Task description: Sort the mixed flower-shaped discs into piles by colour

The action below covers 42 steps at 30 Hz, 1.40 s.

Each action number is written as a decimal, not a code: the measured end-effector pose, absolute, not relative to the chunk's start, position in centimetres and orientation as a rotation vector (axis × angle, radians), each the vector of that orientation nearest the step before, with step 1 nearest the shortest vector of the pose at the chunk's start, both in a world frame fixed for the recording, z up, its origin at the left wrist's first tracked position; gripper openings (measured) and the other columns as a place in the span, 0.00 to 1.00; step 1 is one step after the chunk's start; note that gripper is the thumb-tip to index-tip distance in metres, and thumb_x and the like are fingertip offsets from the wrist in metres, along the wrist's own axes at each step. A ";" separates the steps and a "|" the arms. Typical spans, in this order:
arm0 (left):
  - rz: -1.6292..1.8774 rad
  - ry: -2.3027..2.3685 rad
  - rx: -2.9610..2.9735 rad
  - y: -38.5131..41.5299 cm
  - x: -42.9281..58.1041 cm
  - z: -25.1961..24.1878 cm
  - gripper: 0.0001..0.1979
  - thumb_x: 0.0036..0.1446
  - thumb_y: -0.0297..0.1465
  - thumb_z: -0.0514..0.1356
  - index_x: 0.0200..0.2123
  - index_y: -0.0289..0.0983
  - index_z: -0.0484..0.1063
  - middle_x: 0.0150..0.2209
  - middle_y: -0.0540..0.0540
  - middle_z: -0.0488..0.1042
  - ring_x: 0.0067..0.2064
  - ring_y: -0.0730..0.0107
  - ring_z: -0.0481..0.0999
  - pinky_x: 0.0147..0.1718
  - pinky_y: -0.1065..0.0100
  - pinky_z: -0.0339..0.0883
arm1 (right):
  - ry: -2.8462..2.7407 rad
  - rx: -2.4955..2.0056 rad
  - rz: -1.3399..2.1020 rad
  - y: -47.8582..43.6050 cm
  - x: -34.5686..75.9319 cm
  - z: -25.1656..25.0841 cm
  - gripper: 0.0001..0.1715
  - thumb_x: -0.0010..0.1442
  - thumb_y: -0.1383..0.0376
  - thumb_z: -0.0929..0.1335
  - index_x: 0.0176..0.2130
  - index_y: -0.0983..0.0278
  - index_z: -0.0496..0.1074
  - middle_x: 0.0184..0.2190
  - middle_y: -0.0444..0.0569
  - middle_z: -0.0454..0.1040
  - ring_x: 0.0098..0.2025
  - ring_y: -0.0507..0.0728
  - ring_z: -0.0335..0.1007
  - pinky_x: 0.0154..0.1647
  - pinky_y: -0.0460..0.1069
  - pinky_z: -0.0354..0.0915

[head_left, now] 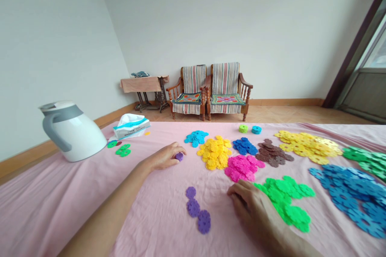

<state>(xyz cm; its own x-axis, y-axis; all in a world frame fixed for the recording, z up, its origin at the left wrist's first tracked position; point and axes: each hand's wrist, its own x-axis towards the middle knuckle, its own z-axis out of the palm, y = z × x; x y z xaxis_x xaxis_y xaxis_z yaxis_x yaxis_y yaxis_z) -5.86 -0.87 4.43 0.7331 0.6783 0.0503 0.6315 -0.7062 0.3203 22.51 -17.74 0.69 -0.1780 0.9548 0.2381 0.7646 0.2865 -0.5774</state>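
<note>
One purple stack (pixel 179 157): on the pink cloth (pixel 163 217), left of the bright yellow pile (pixel 214 152)
Left hand (pixel 164 157): thumb and fingers clamped on the stack; light, even rim pressure should keep it aligned
Three purple discs (pixel 193 208): loose, nearer
Right hand (pixel 255 204): curled beside the bright green pile (pixel 283 192); grip unclear
Tissue box (pixel 132 129): far left, tissue (pixel 130 119) protruding
Jug (pixel 83 136): left, contents hidden

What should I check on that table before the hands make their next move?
1. Small purple stack between the left hand's thumb and fingers: ok.
2. All purple discs gathered in that stack: not ok, some lie nearer the viewer.
3. Right hand empty: cannot tell, its underside is hidden.
4. Right hand off the bright green pile: cannot tell, they overlap in this view.
5. Kettle upright, apart from both hands: ok.
</note>
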 end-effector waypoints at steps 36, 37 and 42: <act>-0.336 0.868 2.513 -6.9 -0.4 8.1 0.18 0.38 0.28 0.67 0.35 0.37 0.68 0.29 0.53 0.69 0.30 0.73 0.68 0.25 0.76 0.58 | -1.984 -1.546 0.462 -17.9 22.7 0.5 0.13 0.59 0.69 0.58 0.31 0.61 0.70 0.29 0.45 0.70 0.31 0.53 0.66 0.35 0.48 0.57; -0.388 0.879 2.536 -7.2 -0.1 8.0 0.19 0.37 0.29 0.68 0.35 0.38 0.67 0.29 0.53 0.69 0.30 0.73 0.68 0.24 0.76 0.58 | -1.984 -1.545 0.465 -17.9 22.7 0.5 0.14 0.59 0.69 0.58 0.31 0.61 0.70 0.29 0.45 0.70 0.31 0.53 0.66 0.35 0.48 0.57; -0.458 0.835 2.665 -7.8 0.5 7.7 0.17 0.38 0.29 0.68 0.32 0.37 0.66 0.31 0.52 0.68 0.32 0.71 0.67 0.26 0.75 0.58 | -1.980 -1.544 0.469 -18.0 22.6 0.6 0.14 0.59 0.68 0.58 0.31 0.61 0.70 0.29 0.45 0.70 0.31 0.53 0.66 0.35 0.48 0.57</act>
<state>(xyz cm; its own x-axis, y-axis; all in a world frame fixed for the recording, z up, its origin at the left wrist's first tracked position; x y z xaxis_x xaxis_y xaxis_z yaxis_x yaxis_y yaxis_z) 0.49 -7.78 7.66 0.7788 0.4928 -0.3880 0.5921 -0.7818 0.1955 22.64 -17.95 0.56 -0.1627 0.9604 0.2263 0.7566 0.2687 -0.5961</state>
